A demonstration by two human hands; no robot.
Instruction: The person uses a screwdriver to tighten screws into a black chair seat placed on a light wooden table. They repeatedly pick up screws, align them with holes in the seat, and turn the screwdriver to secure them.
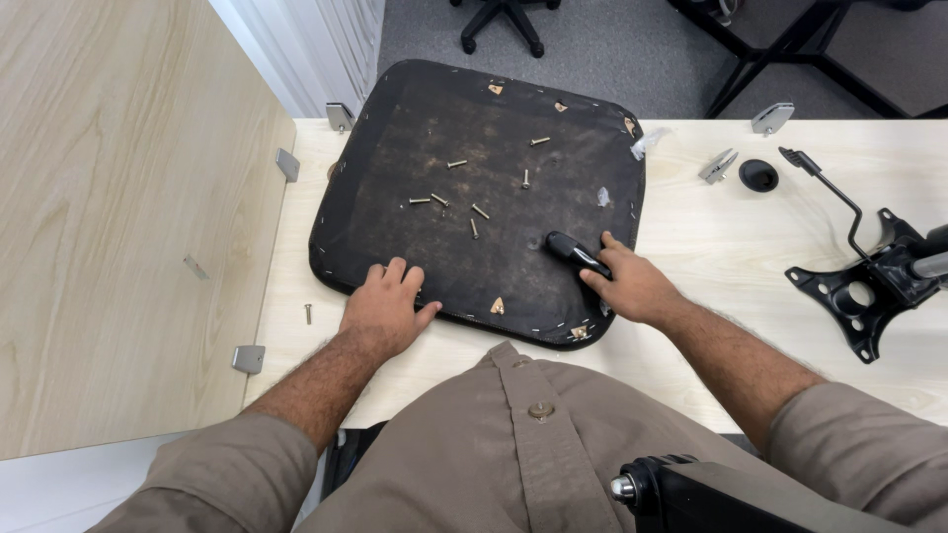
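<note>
A black chair seat base lies upside down on the pale wooden table, its dusty underside facing up. Several loose screws are scattered on it near the middle. My left hand rests on the seat's near left edge, fingers curled over the rim. My right hand sits on the near right corner and grips a black-handled tool that points up and left across the seat.
A black metal chair mechanism with a lever lies at the table's right. A black round cap and small metal brackets lie behind it. One screw rests left of the seat. A wooden partition stands left.
</note>
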